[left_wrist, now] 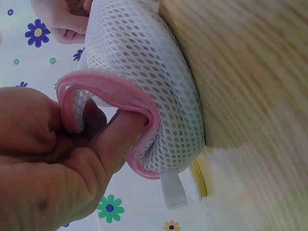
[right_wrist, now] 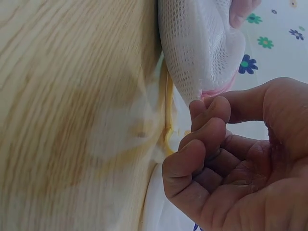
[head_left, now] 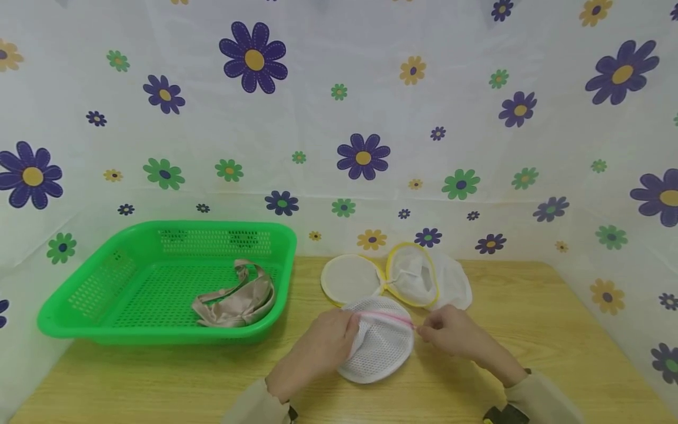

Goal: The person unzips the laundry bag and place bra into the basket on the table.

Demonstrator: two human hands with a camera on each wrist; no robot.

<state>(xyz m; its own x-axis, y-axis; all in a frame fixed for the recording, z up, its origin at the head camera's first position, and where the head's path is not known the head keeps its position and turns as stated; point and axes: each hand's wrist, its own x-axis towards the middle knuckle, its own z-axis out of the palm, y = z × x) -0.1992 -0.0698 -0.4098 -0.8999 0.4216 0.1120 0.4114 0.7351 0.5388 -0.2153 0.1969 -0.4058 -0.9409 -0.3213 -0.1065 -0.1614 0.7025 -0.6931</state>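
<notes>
A round white mesh laundry bag (head_left: pixel 378 356) with a pink zipper (head_left: pixel 389 318) is held just over the table. My left hand (head_left: pixel 327 340) grips its left side. In the left wrist view, the pink zipper edge (left_wrist: pixel 113 91) gapes, and a finger of the left hand (left_wrist: pixel 62 163) reaches into the opening. A small white tag (left_wrist: pixel 173 188) hangs from the bag's edge. Thumb and forefinger of my right hand (head_left: pixel 455 333) pinch the zipper's right end. The right wrist view shows that hand (right_wrist: pixel 250 154) at the mesh corner; the pinched piece is mostly hidden by the fingertips.
Behind the bag lie white laundry bags with yellow trim (head_left: pixel 351 280), one of them standing partly open (head_left: pixel 415 277). At left, a green plastic basket (head_left: pixel 180 333) holds a beige satin bra (head_left: pixel 241 306). A flower-patterned sheet (head_left: pixel 318 118) encloses the wooden table (head_left: pixel 529 330).
</notes>
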